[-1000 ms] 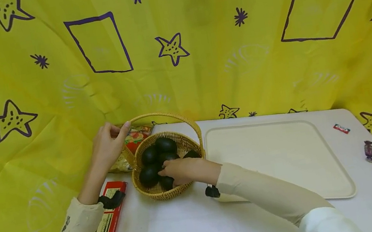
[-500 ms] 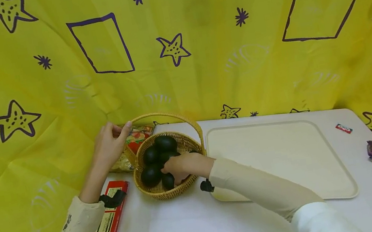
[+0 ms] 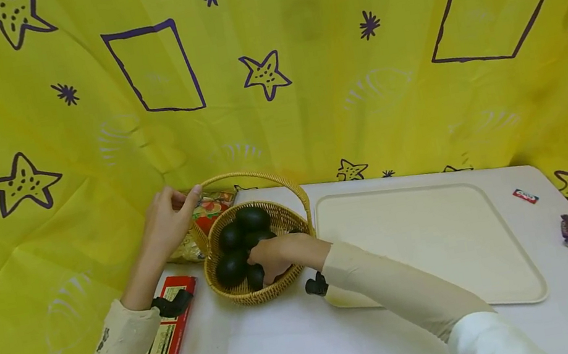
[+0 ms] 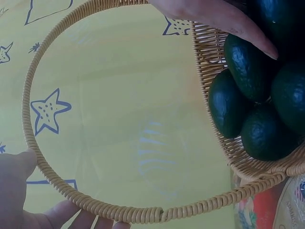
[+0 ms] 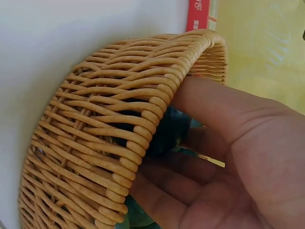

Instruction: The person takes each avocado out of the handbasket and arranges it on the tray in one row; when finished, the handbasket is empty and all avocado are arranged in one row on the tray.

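Yellow star-printed cloth backs the white table, where the right hand [image 3: 275, 257] curls around a dark green avocado [image 3: 255, 277] inside the round woven wicker basket [image 3: 250, 295] near the table's back left corner, while the left hand [image 3: 164, 222] pinches the basket's arched handle [image 3: 255, 175].

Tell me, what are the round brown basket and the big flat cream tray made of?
The round brown basket looks like woven wicker or rattan: tan strands cross over and under, and its handle is wrapped in coils. The big flat cream tray is probably plastic, smooth and matte with rounded corners and a raised rim, though that is hard to tell.
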